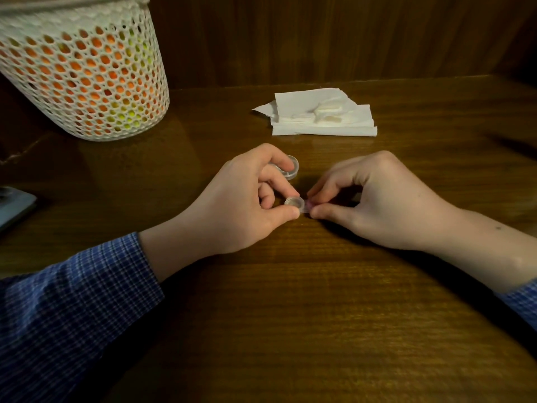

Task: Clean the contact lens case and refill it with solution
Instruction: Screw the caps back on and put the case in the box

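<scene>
Lens case [295,202]: a small clear case on the wooden table [290,301], just in front of the tissue pile, held between the two hands. One round cup shows, and it has no lid on. The other end hides under the right fingers.

Left hand [238,205]: its thumb and fingers curl round the open cup and pinch it.

Right hand [374,199]: its thumb and fingertips pinch the other end of the case. Something pale purple peeks out there; it may be the second lid, but it is too small to tell.

Loose lid [290,167]: a clear round lid on the table between the tissue pile and the case, partly under the left pointer finger.

How far along: one lid looks to be off, so the opening part seems half done. Wiping and filling with new liquid look still to come. No bottle of liquid shows.

Tissue pile [322,117]: folded white tissues, behind the hands, well apart from them.

Basket [84,68]: a white basket with holes, far to the left of the tissue pile, with orange and green inside.

Dark flat thing [14,205]: at the left edge, well away from the tissue pile; what it is, nobody can tell.

In the way: nothing lies between the hands and the tissue pile.
</scene>
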